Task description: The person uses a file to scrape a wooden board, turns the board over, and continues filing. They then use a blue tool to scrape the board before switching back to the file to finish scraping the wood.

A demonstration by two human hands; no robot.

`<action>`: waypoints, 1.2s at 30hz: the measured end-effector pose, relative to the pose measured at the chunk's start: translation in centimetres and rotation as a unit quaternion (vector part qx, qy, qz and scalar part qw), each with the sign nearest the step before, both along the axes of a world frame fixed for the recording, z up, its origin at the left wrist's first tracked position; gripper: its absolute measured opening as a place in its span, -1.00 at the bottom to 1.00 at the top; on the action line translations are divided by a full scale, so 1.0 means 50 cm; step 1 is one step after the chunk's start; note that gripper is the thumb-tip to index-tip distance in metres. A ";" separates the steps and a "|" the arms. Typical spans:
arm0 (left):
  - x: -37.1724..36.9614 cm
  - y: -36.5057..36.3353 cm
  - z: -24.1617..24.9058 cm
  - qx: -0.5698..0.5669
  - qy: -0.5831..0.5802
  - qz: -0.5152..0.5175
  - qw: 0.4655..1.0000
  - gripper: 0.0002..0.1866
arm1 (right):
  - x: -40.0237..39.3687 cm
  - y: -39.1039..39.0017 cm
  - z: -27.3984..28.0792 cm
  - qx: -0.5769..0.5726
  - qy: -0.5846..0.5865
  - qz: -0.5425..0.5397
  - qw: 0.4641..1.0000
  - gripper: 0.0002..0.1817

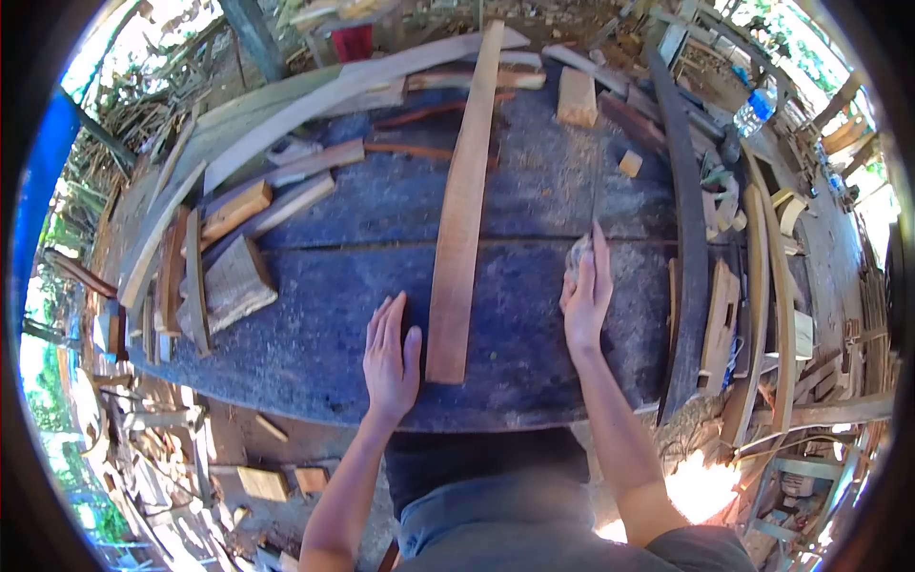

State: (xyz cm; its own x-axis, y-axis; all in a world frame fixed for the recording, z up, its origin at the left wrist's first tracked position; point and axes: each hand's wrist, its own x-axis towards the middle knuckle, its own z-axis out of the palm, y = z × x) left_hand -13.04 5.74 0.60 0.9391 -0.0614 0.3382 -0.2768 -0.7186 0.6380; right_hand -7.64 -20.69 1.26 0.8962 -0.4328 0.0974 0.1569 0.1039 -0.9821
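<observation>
Left hand [391, 357] lies flat, fingers spread, on the worktop [534, 353] near its front edge, just beside the long plank [460, 224], likely steadying it. Right hand [586, 296] pinches a crumpled scrap [578, 254], perhaps sandpaper, its grip closed, right of the plank.

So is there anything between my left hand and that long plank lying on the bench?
Nothing visible. The left hand lies flat on the dark bench just beside the long plank, with only bare bench surface between them.

Both hands lie flat, left [391, 357] open, right [586, 291] perhaps clutching something.
</observation>
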 end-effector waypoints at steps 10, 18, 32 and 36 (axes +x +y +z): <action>0.003 -0.012 0.009 0.040 0.034 -0.007 0.999 -0.46 | -0.002 0.005 -0.016 -0.078 -0.008 0.027 0.997 -0.49; 0.038 -0.118 0.049 0.084 0.100 -0.004 0.991 0.07 | -0.002 0.010 -0.007 -0.172 -0.004 0.001 0.985 -0.50; 0.014 -0.138 0.295 -0.592 0.300 -0.131 0.736 -0.07 | 0.002 0.013 -0.019 -0.130 -0.058 -0.016 0.990 -0.51; 0.009 -0.141 0.290 -0.599 0.301 -0.122 0.731 -0.10 | 0.006 0.013 -0.003 -0.186 -0.053 -0.019 0.981 -0.51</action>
State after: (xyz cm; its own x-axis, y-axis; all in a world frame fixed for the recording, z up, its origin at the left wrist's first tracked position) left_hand -12.60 -1.31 15.11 0.9504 -0.2509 -0.1839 0.2873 0.4811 0.8283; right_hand -7.32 -20.03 1.13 0.8567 -0.3825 0.3459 0.2563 -0.2662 -0.9292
